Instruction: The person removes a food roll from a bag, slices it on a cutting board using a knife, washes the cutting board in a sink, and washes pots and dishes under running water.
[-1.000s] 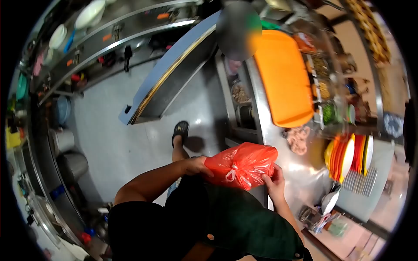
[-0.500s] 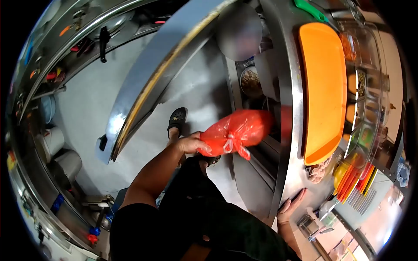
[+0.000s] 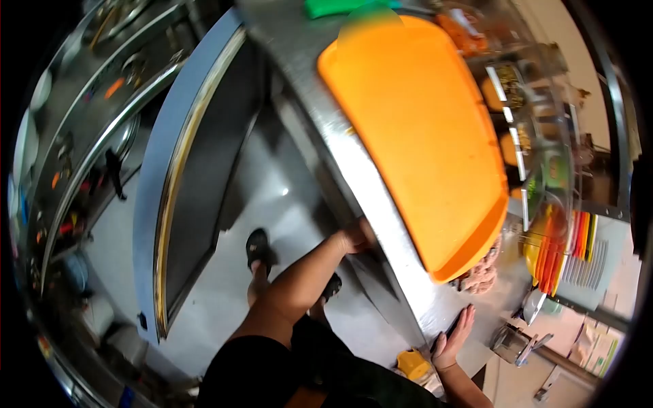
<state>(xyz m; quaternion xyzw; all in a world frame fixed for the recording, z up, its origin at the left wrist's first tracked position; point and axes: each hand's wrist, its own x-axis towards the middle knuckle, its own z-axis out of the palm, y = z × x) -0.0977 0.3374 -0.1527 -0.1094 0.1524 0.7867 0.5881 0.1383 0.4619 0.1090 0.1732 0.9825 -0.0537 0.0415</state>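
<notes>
Beside the counter [image 3: 435, 306]: left hand [image 3: 355, 237], too blurry to tell grip tbh
On top: right hand [image 3: 456, 338], fingers straight, holding nothing
Counter: right of legs [image 3: 256, 289], long axis slanting upper-left to lower-right

Pale grey floor [image 3: 272, 207] spreads below me, with 1 bright glint of light [image 3: 284, 192] on it. To my left stand a blue-grey panel [image 3: 147, 211] and steel shelving [image 3: 136, 103]; a shiny steel counter [image 3: 432, 309] runs along my right.
</notes>
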